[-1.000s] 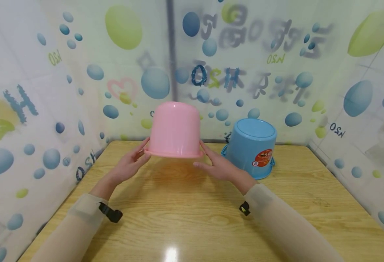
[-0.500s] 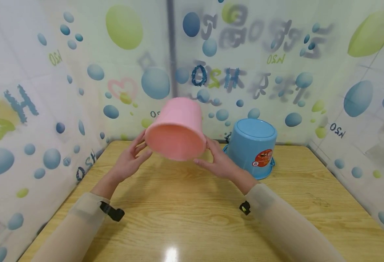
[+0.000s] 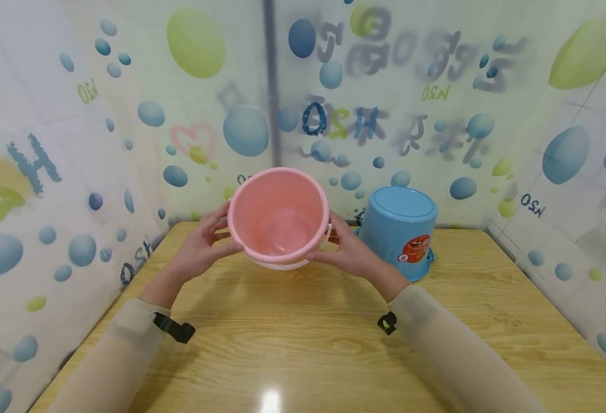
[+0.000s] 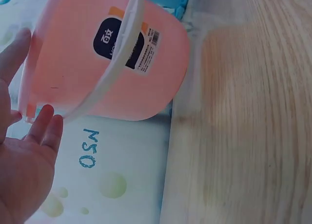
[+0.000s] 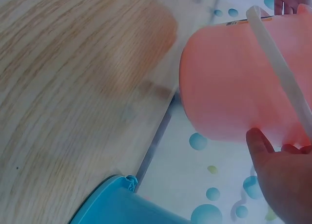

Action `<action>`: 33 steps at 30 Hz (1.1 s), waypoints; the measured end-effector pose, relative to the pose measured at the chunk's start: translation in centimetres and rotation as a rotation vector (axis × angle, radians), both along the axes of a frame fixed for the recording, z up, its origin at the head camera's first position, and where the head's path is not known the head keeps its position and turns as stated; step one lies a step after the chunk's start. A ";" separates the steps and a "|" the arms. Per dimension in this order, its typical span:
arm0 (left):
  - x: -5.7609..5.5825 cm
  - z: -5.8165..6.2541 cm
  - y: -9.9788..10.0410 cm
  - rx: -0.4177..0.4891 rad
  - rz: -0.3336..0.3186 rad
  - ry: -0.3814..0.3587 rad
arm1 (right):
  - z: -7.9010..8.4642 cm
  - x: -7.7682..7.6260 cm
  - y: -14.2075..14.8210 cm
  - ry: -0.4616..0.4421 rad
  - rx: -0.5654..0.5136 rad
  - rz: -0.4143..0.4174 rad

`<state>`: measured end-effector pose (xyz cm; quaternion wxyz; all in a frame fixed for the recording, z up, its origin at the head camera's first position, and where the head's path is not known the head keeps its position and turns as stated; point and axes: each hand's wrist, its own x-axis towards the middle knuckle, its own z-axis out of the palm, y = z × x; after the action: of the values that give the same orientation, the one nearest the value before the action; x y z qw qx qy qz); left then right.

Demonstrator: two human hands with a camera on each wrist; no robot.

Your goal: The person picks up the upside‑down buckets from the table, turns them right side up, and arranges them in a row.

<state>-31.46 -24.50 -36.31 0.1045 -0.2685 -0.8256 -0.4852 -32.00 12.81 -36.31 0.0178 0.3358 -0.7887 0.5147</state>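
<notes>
A pink bucket (image 3: 277,198) hangs above the table in the head view, its mouth tilted up and toward me. My left hand (image 3: 197,248) holds the left side of its rim, thumb in front and fingers behind. On the opposite side, my right hand (image 3: 357,249) grips the rim, thumb along the front. The left wrist view shows the bucket's white handle (image 4: 109,78) hanging across its outer wall, over a dark label (image 4: 105,38). In the right wrist view one finger of the right hand (image 5: 287,177) touches the pink wall. The bucket's inside looks bare.
A blue bucket (image 3: 393,235) with a red sticker stands upside down on the wooden table (image 3: 292,338), close behind the right hand. Its rim (image 5: 109,182) shows low in the right wrist view. A patterned curtain (image 3: 241,69) encloses the table's back and sides.
The pink bucket has turned over from mouth-down to mouth-up, tipping toward me, so its inside now shows. Both hands have stayed at its rim. The blue bucket has not moved.
</notes>
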 end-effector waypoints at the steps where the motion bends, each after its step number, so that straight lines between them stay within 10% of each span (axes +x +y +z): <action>1: 0.0 0.1 0.0 -0.009 0.001 0.002 | 0.0 0.0 0.0 0.007 -0.004 -0.002; 21: 0.3 1.8 0.5 -0.059 0.102 -0.022 | 1.0 -0.3 1.0 -0.116 -0.063 -0.030; 33: -0.1 1.7 1.8 0.130 0.050 -0.234 | 1.2 -0.8 1.5 -0.302 -0.117 -0.010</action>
<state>-31.59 -22.74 -34.59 0.0367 -0.1822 -0.8055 -0.5627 -32.76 14.29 -35.15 -0.0789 0.2488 -0.7529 0.6042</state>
